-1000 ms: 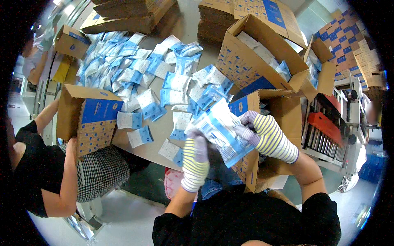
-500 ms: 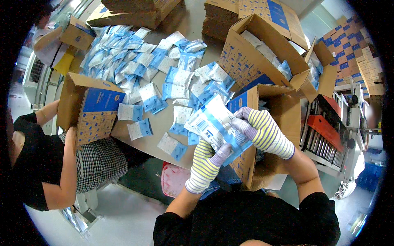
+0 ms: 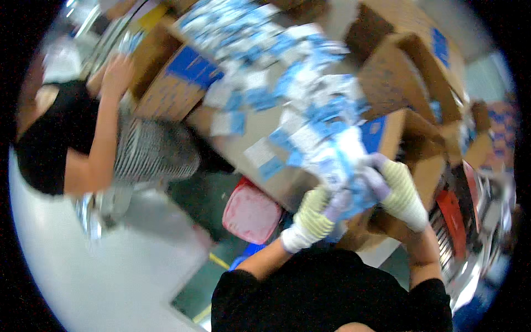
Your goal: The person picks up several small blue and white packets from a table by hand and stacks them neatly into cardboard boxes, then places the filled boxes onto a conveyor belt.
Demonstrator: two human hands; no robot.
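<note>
At the table: one pack under a two-handed grip

On the left, a co-worker in a black top has one hand raised near the left box; blur prevents confirming contact. Beside that box, a dense pile of white-and-blue packs runs along the table, with loose packs lying nearer its edge. A pink stool stands below the table edge.

At centre, the left hand, in a striped glove, pinches the near end of the pack, thumb on top; the fingers beneath are hidden. The pack is held tilted in front of the person, between the pile and the open box. The right hand, gloved likewise, grips the pack's right edge, just beside that box; whether it touches the box cannot be told.

Handling assessment: the step appears to be a check of the pack. Good practice would be light, even pressure from both hands, since the soft wrapper would likely crease under a hard pinch. Thumbs are best kept near the edges so the printed face stays readable, and the pack clear of the box flap.

Far right, a red part of the roller equipment is visible, blurred.
</note>
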